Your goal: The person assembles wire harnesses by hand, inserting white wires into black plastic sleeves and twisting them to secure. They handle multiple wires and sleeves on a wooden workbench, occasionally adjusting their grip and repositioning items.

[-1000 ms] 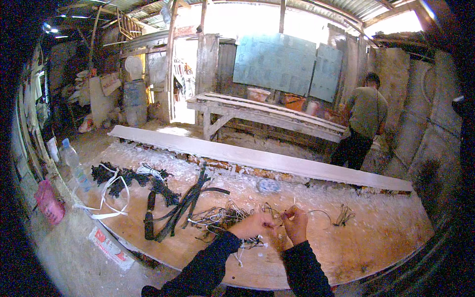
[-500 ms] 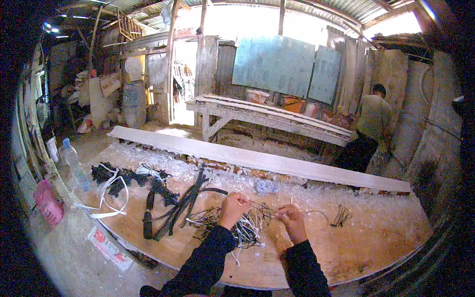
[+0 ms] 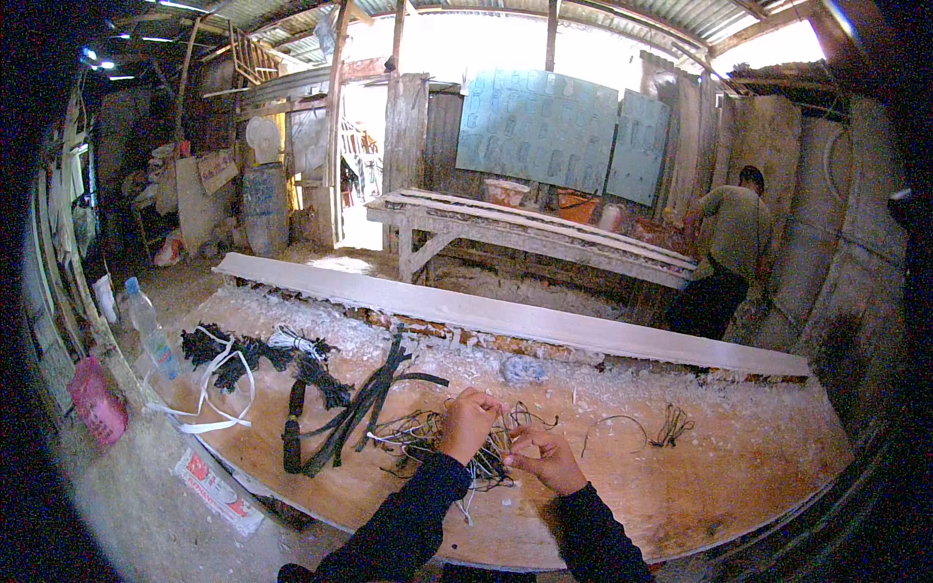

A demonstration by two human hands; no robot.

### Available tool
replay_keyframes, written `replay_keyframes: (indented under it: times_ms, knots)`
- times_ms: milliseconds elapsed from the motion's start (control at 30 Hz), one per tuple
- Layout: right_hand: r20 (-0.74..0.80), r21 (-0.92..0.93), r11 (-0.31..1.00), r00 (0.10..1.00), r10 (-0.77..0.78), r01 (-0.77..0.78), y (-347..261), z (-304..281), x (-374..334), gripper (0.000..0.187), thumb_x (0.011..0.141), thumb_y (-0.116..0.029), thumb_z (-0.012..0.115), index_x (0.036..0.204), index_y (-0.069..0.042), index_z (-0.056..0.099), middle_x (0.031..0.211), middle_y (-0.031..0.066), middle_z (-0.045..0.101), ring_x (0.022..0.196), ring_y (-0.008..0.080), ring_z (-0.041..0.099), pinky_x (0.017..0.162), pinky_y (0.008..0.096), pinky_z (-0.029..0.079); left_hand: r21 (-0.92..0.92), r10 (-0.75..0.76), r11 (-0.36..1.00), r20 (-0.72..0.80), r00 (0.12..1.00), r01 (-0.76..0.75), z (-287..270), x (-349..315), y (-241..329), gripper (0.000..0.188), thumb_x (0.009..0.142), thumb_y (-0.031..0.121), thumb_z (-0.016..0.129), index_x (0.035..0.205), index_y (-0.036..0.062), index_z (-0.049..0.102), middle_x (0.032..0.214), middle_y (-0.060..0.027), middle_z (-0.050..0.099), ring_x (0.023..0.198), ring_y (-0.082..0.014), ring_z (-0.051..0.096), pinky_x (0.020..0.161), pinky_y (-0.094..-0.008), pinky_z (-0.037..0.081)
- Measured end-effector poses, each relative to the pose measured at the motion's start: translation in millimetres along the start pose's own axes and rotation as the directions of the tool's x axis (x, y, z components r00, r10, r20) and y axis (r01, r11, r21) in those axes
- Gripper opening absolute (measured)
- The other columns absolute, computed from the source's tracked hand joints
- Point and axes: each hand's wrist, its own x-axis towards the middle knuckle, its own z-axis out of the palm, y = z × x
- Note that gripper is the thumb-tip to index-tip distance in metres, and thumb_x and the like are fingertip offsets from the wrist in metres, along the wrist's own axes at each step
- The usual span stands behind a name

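Note:
Above a tangled pile of thin black and white cords (image 3: 418, 432) on the wooden tabletop (image 3: 661, 496), my two hands work close together. My left hand (image 3: 469, 426) is closed, its thumb and fingertips pinching a thin cord. Just to the right and a little nearer, my right hand (image 3: 550, 462) pinches at thin strands from the same pile; its other fingers are curled. Which strand each hand grips is too fine to follow. Left of the pile lie long dark strips (image 3: 364, 408) and a dark stick-like piece (image 3: 293, 428). A small bunch of thin cords (image 3: 671, 426) sits to the right.
A long pale board (image 3: 505, 313) borders the table's far side, with white residue before it. Black cord bundles (image 3: 233, 358) and a white strap (image 3: 206, 400) lie left, near a plastic bottle (image 3: 148, 325). Beyond stand a workbench (image 3: 544, 238) and another person (image 3: 736, 228).
My right hand has moved left and nearer, down toward the cord pile and close to my left hand. The left hand shifted slightly right. At the back, the other person straightened somewhat.

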Motion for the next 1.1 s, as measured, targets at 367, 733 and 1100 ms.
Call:
replay_keyframes:
  times_ms: [367,733,1100]
  knots:
    - [-0.466,-0.405,0.91,0.836,-0.291,0.091,30.4,-26.1,17.1,0.012,0.069,0.002,0.064,0.067,-0.003,0.053,0.065,0.003,0.053,0.066,0.0127,0.052,0.063,0.0256,0.043,-0.185,0.12,0.982,0.396,0.91,-0.048,8.1,-3.4,5.7,0.014,0.075,0.013,0.061,0.082,0.0014,0.062,0.077,-0.0113,0.057,0.076,-0.0219,0.056,0.068,-0.0317,0.044]
    - [-0.68,-0.349,0.932,0.658,-0.324,0.099,47.8,-57.9,25.1,0.012,0.076,-0.016,0.065,0.076,-0.006,0.058,0.07,0.0033,0.053,0.065,0.0111,0.049,0.058,0.0238,0.041,-0.522,0.372,0.849,0.698,0.611,0.079,22.1,-24.3,32.4,0.02,0.08,0.02,0.059,0.08,0.0009,0.059,0.077,-0.0048,0.059,0.075,-0.0113,0.054,0.071,-0.0249,0.043]
    - [-0.429,-0.097,0.986,0.888,-0.164,0.136,43.1,-50.4,18.3,0.009,0.07,-0.01,0.068,0.074,-0.004,0.062,0.093,0.0048,0.052,0.084,0.0148,0.051,0.072,0.0266,0.042,-0.248,-0.164,0.952,0.081,0.983,0.18,-7.0,9.4,-7.3,0.016,0.067,0.017,0.07,0.074,0.002,0.066,0.07,-0.0069,0.059,0.062,-0.0148,0.055,0.056,-0.0267,0.042]
